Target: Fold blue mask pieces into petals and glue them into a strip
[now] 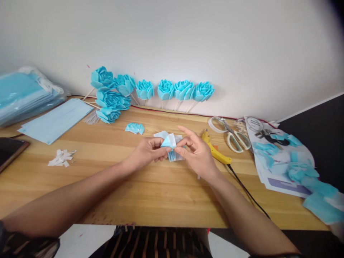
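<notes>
A folded blue-and-white fabric piece [169, 142] is held between my two hands above the wooden table. My left hand [152, 152] pinches its left side, thumb in front and fingers curled behind. On the other side, my right hand [195, 148] pinches the right edge between thumb and a bent finger, with another finger stretched upward. Whitish fabric pieces show behind and below the fold, partly covered by my fingers. A small stack of folded blue pieces [134, 128] lies just beyond my left hand. To the right of my right hand rests a yellow glue gun [219, 154].
Several blue fabric flowers [145, 89] on sticks lean against the wall. Scissors [238, 140] and a tape roll [217, 124] lie right, near printed sheets with blue scraps [301, 168]. Left are blue mask sheets [57, 120], white strips [62, 158] and a phone [10, 152].
</notes>
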Demonstrator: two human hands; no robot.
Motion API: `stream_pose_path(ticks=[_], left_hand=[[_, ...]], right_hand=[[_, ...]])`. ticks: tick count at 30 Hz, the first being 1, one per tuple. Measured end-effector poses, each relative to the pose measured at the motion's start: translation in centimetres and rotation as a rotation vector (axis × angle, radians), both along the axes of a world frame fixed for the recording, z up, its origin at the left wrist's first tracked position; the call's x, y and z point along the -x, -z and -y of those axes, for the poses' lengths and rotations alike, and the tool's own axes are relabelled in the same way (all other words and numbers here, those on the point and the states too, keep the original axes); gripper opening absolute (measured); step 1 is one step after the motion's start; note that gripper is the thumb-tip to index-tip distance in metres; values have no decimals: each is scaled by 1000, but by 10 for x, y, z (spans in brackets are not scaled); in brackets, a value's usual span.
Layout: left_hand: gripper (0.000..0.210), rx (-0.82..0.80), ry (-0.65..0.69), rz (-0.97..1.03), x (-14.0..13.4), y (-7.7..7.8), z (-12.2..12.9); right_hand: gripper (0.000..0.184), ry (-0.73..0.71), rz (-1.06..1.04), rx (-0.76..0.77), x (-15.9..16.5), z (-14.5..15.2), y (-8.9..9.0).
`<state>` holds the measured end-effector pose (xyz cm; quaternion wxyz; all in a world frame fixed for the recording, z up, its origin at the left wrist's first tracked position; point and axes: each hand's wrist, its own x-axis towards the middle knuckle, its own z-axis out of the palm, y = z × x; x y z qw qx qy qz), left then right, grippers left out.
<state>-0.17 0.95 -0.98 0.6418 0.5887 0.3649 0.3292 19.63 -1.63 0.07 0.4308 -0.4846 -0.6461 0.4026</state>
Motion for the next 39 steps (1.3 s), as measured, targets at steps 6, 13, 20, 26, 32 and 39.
stream_pose_path(ticks=[6,13,20,26,32,39], left_hand=[[31,7,11,-5,1,-4,1],[31,1,11,-19,2,-7,0],[30,-2,-1,-23,2,-4,0],[30,17,-30,-60,2,-3,-1],[32,36,-22,-62,2,-5,-1],[33,46,0,-73,1,-7,0]], right_hand=[[64,-23,-4,26,0,0,-2],[66,-47,50,4,-1,0,-3],[66,-35,166,-86,-2,2,-6],[58,-2,220,-174,-10,-3,-6],[28,183,100,-173,-16,-9,-6],[22,239,158,-231,-12,-4,-11]])
